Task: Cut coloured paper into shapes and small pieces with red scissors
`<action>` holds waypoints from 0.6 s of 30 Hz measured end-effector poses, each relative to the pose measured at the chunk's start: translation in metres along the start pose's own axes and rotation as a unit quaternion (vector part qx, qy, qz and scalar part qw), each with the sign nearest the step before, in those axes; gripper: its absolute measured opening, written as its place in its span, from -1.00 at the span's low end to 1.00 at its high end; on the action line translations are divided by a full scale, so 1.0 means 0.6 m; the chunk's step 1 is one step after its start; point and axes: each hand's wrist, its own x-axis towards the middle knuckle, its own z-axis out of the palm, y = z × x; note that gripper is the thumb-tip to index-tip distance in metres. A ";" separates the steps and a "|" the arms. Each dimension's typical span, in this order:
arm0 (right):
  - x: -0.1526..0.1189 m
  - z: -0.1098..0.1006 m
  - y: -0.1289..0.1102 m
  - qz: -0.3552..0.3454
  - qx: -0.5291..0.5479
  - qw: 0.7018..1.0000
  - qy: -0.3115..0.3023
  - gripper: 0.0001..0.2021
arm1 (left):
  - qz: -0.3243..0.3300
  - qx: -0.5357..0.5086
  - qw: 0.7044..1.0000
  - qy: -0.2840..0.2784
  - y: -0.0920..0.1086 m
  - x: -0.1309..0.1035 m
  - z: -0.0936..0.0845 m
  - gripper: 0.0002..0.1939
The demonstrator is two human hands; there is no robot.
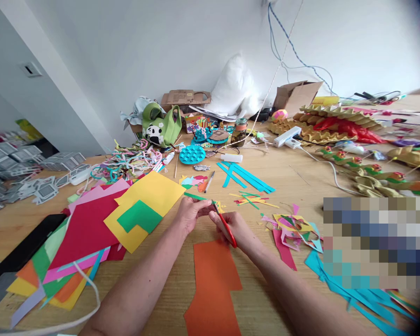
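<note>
The left hand (189, 215) pinches a green paper strip (198, 197) above the bench (283, 163); the right hand (241, 231) has its grip round red scissors (230, 231); narrow strips (252, 200) lie cut beyond; this one seems unfinished.

Left grip (193, 212) pinched, right grip (238, 228) curled

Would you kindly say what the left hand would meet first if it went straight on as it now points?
The left hand would probably first meet the scissors held by the right hand; depth is unclear.
</note>
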 end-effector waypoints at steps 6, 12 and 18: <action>0.000 0.001 0.000 0.000 0.003 1.000 0.002 -0.45 | -0.002 0.003 1.000 -0.001 -0.001 0.001 -0.001 -0.81; 0.002 0.002 0.003 -0.001 0.017 1.000 0.005 -0.46 | -0.006 -0.002 1.000 0.000 -0.003 0.002 -0.003 -0.80; 0.003 0.003 0.002 0.001 0.017 1.000 0.008 -0.45 | -0.013 -0.008 1.000 0.000 -0.005 0.002 -0.003 -0.82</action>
